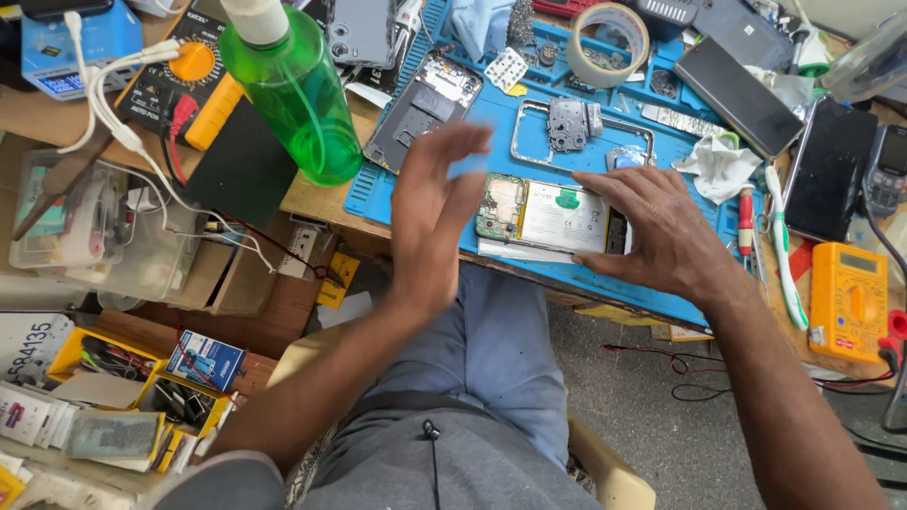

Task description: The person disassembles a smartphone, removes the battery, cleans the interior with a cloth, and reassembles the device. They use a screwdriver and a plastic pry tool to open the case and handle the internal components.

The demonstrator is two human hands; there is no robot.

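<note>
1. Looking down, I see nearest me the lap in blue-grey trousers (491,378), with both bare forearms reaching away toward the bench.
2. My left hand (430,222) is raised on edge just left of the opened phone, fingers straight and loosely together, blurred at the tips; it grips nothing I can make out.
3. My right hand (661,231) lies flat with fingers spread, pressing on the right end of the opened phone (553,217).
4. That phone lies back-off on the near edge of the blue repair mat (501,123), its white battery (565,215) showing in the middle and a green circuit board (501,203) at its left end.
5. Right of the hand, a red-handled screwdriver (746,222) and a green-and-white toothbrush (784,255) lie side by side, with an orange multimeter (848,300) further right.
6. Beyond the phone, a bare metal phone frame (578,132) and a dark back cover (420,109) rest on the mat.
7. Left of these stands a green spray bottle (298,90), tilted in view.
8. Farthest off, a roll of tape (612,42) sits on the mat's far edge.
</note>
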